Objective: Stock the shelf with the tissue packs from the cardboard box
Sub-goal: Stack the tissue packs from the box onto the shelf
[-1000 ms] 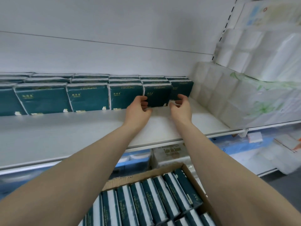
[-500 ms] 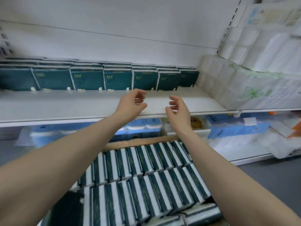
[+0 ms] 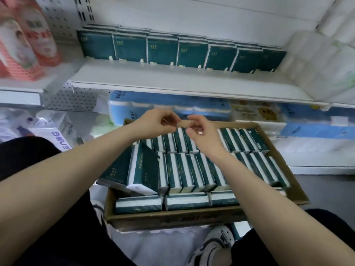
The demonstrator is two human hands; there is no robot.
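The shelf (image 3: pixel 172 87) carries shelved packs (image 3: pixel 163 48) along its back edge. Below, the cardboard box (image 3: pixel 172 217) holds tissue packs (image 3: pixel 184 169) on edge, long axes pointing shelfward. Left hand (image 3: pixel 159 121) and right hand (image 3: pixel 203 135) hover at its far edge, fingers (image 3: pixel 170 118) loosely curled, empty; the packs lie directly beneath, equally near both.
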